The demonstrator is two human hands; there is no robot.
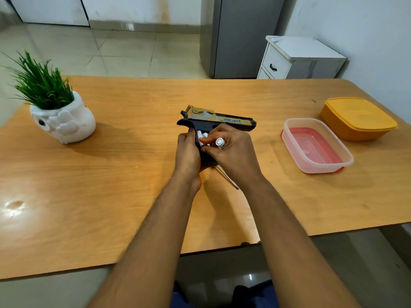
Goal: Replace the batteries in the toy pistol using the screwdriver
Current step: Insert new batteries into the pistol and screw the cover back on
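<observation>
Hands meet over the wooden table [111, 196]: my left hand [187, 154] grips the toy pistol [219, 121] by its open handle, where batteries [202, 136] show, while my right hand [231, 152] pinches another battery [220, 142]. Just behind my right wrist I see the screwdriver [228, 177], partly hidden. Farther right sit a clear tub [317, 145] with a pink lid inside and a closed orange box [358, 117]; far left, a potted plant [59, 105].
</observation>
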